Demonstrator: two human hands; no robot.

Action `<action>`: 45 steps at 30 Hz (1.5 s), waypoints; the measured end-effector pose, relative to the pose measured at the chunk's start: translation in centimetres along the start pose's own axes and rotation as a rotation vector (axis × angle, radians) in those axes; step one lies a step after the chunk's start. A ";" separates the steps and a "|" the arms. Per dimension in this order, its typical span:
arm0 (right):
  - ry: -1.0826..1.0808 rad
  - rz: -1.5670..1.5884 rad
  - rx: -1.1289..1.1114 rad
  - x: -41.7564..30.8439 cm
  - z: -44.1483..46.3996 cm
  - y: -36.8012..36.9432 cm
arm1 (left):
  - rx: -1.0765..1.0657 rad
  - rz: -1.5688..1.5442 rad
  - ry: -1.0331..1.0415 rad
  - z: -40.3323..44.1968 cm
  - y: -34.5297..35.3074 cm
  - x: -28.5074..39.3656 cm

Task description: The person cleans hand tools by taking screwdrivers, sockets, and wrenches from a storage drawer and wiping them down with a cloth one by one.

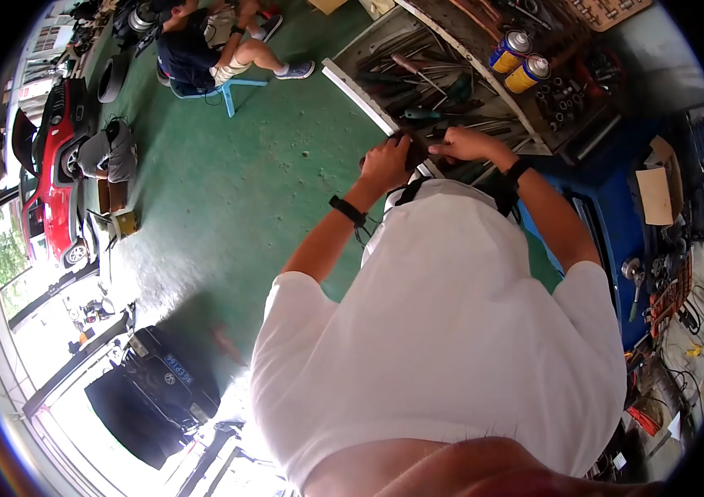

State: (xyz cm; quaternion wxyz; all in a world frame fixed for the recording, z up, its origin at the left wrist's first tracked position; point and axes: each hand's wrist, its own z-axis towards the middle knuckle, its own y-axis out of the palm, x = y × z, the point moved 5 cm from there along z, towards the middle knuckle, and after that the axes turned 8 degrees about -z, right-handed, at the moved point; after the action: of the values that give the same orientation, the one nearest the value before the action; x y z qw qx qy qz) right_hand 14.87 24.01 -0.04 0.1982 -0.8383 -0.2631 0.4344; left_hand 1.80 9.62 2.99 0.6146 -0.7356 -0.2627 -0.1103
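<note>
Left hand (387,163) wrapped on a dark item (416,154); right hand (465,144) close beside, grip unclear; both at drawer (358,100) edge, upper centre, probably for reach to tools (406,64).

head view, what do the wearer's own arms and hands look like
The left hand and right hand show no gloves. Short, plain white sleeves cover the upper arms. Each wrist wears a black band: left band, with thin dark cord hanging by it, and right band.
</note>
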 end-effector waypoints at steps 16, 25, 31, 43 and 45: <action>-0.257 -0.441 0.561 -3.2 -2.9 -0.5 | -0.308 -0.360 -0.184 -0.7 -1.2 -1.8; -0.301 -0.141 0.436 -1.5 -0.3 1.4 | 0.056 0.066 -0.093 -2.9 -3.2 -1.9; -0.197 -0.005 0.106 -2.3 0.4 3.7 | 0.152 0.114 0.026 -4.9 -2.4 -3.6; -0.054 -0.027 0.178 -4.4 -5.2 1.0 | 0.376 0.041 -0.024 -6.6 -3.8 -5.6; -0.066 -0.033 0.261 -3.7 -5.9 0.8 | 0.431 0.028 -0.022 -6.5 -4.8 -5.4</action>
State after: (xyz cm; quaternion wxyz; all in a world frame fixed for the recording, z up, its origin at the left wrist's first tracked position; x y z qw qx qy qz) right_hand 18.23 20.49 5.02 0.3039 -0.7861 -0.2244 0.4891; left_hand -4.15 2.57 5.83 0.7564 -0.5918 -0.2765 -0.0348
